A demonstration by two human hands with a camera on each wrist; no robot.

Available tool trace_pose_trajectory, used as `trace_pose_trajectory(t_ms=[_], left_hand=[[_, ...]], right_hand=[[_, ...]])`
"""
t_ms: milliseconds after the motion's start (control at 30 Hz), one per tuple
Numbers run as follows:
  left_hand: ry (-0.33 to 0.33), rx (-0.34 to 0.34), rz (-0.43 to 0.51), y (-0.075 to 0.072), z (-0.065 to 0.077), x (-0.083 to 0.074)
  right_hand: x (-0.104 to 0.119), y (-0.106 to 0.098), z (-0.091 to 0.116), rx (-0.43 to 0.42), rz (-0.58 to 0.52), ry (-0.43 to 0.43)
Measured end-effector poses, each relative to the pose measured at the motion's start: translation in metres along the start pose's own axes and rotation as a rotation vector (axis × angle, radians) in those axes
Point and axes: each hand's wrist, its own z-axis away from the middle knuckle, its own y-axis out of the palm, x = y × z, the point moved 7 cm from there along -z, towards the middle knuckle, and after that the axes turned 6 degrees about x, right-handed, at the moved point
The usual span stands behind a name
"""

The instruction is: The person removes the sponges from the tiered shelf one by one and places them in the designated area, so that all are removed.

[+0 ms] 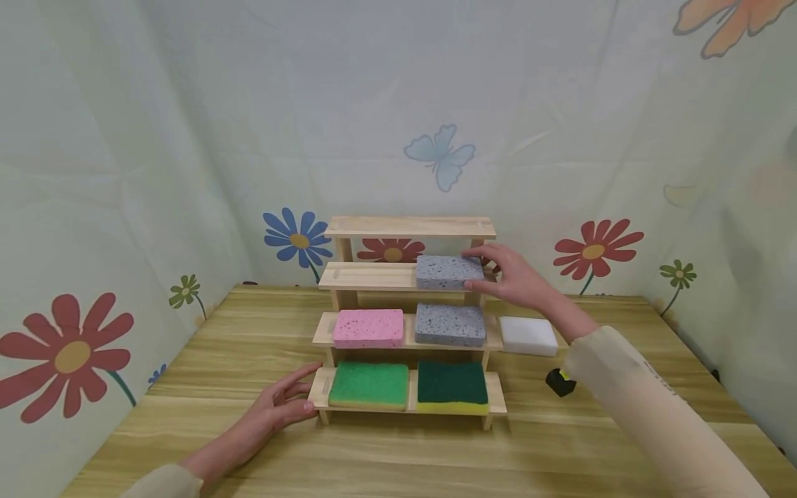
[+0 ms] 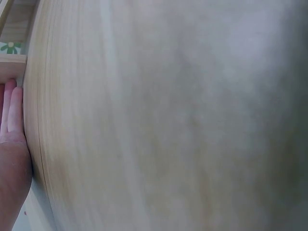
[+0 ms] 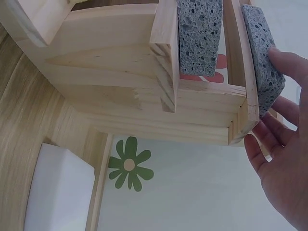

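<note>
A four-tier wooden stepped shelf (image 1: 411, 225) stands on the table. My right hand (image 1: 513, 280) grips the right end of a speckled grey sponge (image 1: 442, 272), thumb at its front edge and fingers behind; this sponge lies on the second tier from the top. One tier below, a pink sponge (image 1: 369, 328) sits left of another grey sponge (image 1: 450, 324). The bottom tier bears a green sponge (image 1: 369, 384) and a dark green scouring sponge with a yellow base (image 1: 452, 386). My left hand (image 1: 264, 418) touches the left end of the bottom tier with fairly straight fingers.
Right of the shelf, a white sponge block (image 1: 528, 336) lies on the wooden table (image 1: 230, 360). A small black object with a yellow mark (image 1: 561, 382) is near my right forearm. A flower-printed cloth (image 1: 349, 104) hangs behind and at the sides.
</note>
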Motion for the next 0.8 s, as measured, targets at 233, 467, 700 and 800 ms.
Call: trace_pose_trajectory(t_ms=[233,467,700,800], left_hand=[[0.009,0.009,0.006,0.0,0.0,0.001],[0.01,-0.005,0.005,-0.001,-0.001,0.001],[0.006,0.001,0.009,-0.001,-0.001,0.002],[0.008,0.004,0.012,-0.001,-0.001,0.002]], right_hand=[[-0.002,-0.002,0.004,-0.018,-0.027,-0.006],[-0.001,-0.009,0.011,-0.03,-0.03,-0.02],[-0.003,-0.015,0.022,-0.003,-0.021,-0.02],[-0.007,-0.018,0.026,0.021,-0.008,-0.01]])
